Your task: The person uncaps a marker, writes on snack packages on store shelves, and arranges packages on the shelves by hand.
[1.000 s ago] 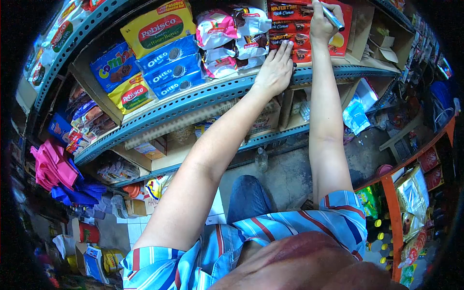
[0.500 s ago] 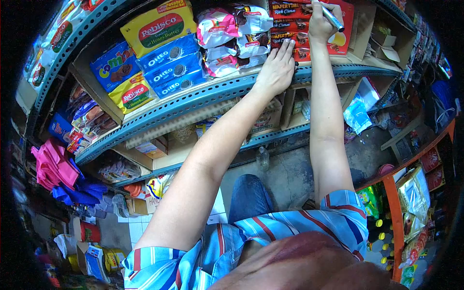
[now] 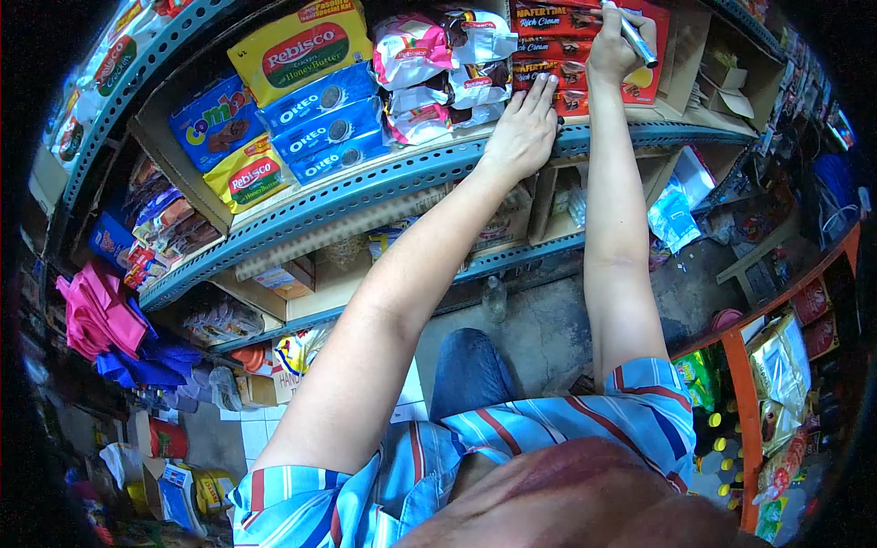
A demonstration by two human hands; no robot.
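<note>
My right hand [image 3: 612,59] is closed round a marker [image 3: 637,41] with a pale barrel and a dark end. It is over the red packs marked Wafertime [image 3: 548,46], beside a red box [image 3: 650,87]. The marker's tip is hard to make out at the top of the view. My left hand [image 3: 523,132] lies flat with fingers stretched out, its fingertips at the lower Wafertime packs and its palm by the shelf's front edge. Left of it are white-and-pink biscuit packs [image 3: 411,59].
Blue Oreo packs [image 3: 320,132] and yellow Rebisco packs [image 3: 301,55] stand farther left on the shelf. A blue-green perforated metal rail [image 3: 393,187] runs along its front. Below, a clear bottle [image 3: 494,300] stands on the floor. An orange rack [image 3: 744,420] is at the right.
My right hand has shifted slightly downward with the marker, whose dark end sits a little lower and farther right. My left hand stays in place.
</note>
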